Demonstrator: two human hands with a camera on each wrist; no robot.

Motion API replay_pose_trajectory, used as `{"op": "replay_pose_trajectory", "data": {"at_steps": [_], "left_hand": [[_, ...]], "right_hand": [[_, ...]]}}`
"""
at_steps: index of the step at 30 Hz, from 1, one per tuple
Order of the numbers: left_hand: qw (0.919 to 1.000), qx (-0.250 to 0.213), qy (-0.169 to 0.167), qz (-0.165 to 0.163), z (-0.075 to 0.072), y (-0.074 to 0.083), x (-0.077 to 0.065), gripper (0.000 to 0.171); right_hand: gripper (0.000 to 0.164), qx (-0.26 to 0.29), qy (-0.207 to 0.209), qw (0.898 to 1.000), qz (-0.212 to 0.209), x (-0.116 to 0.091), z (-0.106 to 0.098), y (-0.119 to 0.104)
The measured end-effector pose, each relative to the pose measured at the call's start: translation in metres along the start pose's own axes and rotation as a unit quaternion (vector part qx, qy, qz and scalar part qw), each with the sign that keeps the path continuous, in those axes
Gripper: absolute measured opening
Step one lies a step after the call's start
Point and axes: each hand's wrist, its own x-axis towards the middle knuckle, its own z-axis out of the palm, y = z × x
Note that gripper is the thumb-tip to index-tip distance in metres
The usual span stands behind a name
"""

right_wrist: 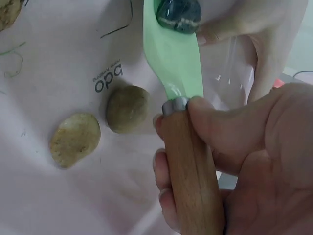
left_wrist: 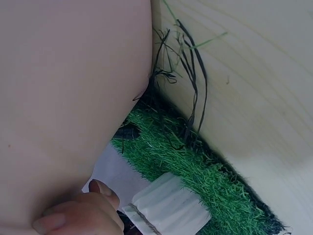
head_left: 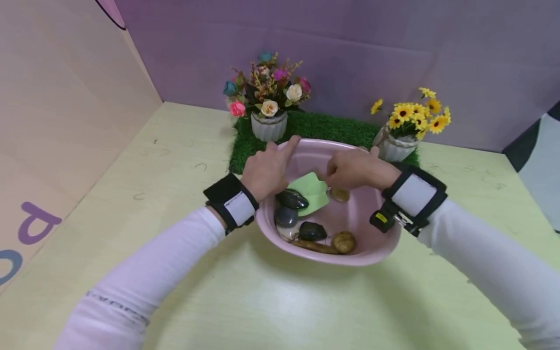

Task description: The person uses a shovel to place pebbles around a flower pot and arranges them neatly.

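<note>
A pink plastic basin (head_left: 367, 260) holds several stones. My right hand (head_left: 356, 167) grips the wooden handle of a small trowel (right_wrist: 188, 166) over the basin, thumb near the metal collar. Its pale green blade (head_left: 316, 188) reaches down inside toward the left wall. Against the blade lies a glossy dark stone (right_wrist: 180, 15), which partly covers it. My left hand (head_left: 264, 172) holds the basin's left side at the rim, with a fingertip inside close to the blade and stone. Whether that fingertip touches them I cannot tell.
Behind the basin lies an artificial grass mat (head_left: 323, 125). On it stand a pot of mixed flowers (head_left: 269, 127) and a pot of yellow flowers (head_left: 393, 146), the latter close to my right hand. Dark strands (left_wrist: 190, 73) lie beside the mat. A purple backdrop (head_left: 350, 58) rises behind.
</note>
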Motion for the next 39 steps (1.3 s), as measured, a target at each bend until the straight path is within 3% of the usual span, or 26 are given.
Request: {"op": "replay_pose_trajectory", "data": {"at_steps": [9, 13, 17, 24, 31, 39], "left_hand": [[1.0, -0.002, -0.002, -0.005, 0.001, 0.0, 0.0, 0.084], [1.0, -0.002, 0.002, 0.0, 0.001, 0.001, 0.0, 0.083], [1.0, 0.001, -0.003, -0.001, 0.001, 0.002, 0.0, 0.084], [0.9998, 0.003, -0.016, -0.013, 0.0, 0.003, 0.002, 0.086], [0.9998, 0.002, -0.014, -0.013, 0.001, 0.001, 0.001, 0.087], [1.0, -0.004, -0.004, -0.007, 0.001, 0.001, 0.001, 0.088]], "right_hand": [[0.019, 0.034, -0.015, 0.999, -0.037, -0.002, 0.002, 0.004], [0.017, 0.031, -0.002, 0.997, -0.065, -0.005, 0.003, 0.003], [0.02, 0.019, 0.005, 0.998, -0.067, -0.009, 0.006, -0.003], [0.011, 0.024, 0.016, 0.996, -0.086, -0.017, 0.013, -0.008], [0.012, 0.06, -0.007, 0.989, -0.132, -0.015, 0.015, 0.0], [0.014, 0.129, -0.051, 0.981, -0.134, -0.015, 0.014, 0.009]]}}
